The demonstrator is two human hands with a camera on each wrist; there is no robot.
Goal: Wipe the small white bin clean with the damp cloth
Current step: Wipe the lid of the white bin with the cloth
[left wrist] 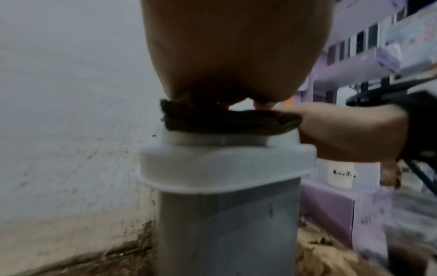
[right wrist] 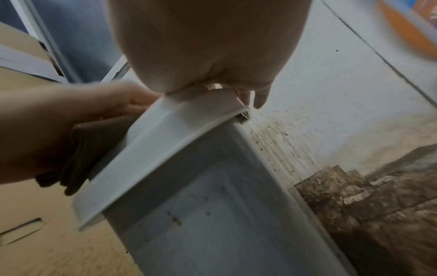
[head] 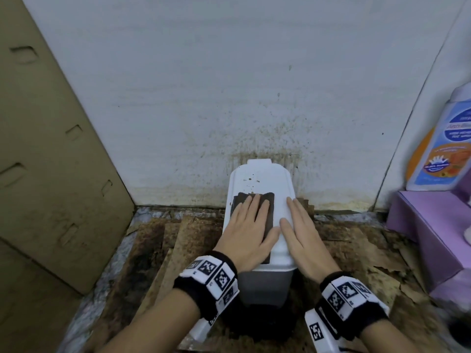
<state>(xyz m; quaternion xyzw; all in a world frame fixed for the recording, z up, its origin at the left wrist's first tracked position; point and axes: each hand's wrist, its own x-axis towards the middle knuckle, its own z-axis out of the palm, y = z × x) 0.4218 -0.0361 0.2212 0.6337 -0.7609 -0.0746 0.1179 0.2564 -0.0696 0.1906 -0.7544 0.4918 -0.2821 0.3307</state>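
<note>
The small white bin (head: 265, 179) stands against the stained wall, its closed lid speckled with brown spots near the back. A dark folded cloth (head: 267, 200) lies on the lid's left half. My left hand (head: 251, 220) lies flat on the cloth with straight fingers, pressing it onto the lid. My right hand (head: 299, 225) rests flat on the lid's right side, fingers straight, beside the cloth. In the left wrist view the cloth (left wrist: 227, 119) sits on the bin lid (left wrist: 224, 162). In the right wrist view brown specks mark the grey bin body (right wrist: 212, 214).
A cardboard panel (head: 51, 149) leans at the left. A purple box (head: 433, 225) with a detergent bottle (head: 441, 143) on it stands at the right. Stained, torn cardboard pieces (head: 163, 240) cover the floor around the bin. The wall (head: 267, 138) behind is spattered brown.
</note>
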